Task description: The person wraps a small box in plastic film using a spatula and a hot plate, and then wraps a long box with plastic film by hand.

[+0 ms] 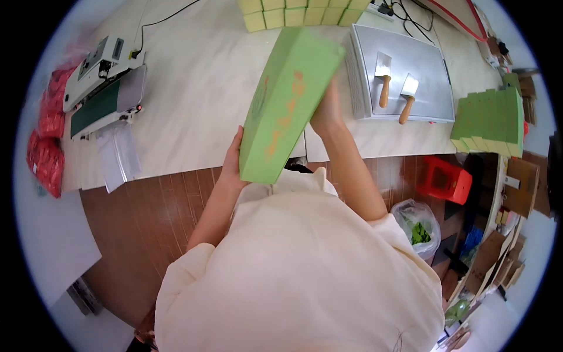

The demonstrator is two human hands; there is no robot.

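L forearm (212,214), bare, angles fwd & slightly inward, L wrist (231,180) roughly in line w/ it, and L hand (233,155) is in a holding grip nr the torso (299,252), fingertips (238,134) pointing approx. fwd. R forearm (355,173), also bare, slants fwd & inward to R wrist (332,130); R hand (329,110) sits farther fwd than L, its fingers mostly hidden, so exact finger pose unclear. Both hands are up in front of the torso, apart, palms turned more or less inward.

There are two scrapers (383,66) and one held green box (288,108)
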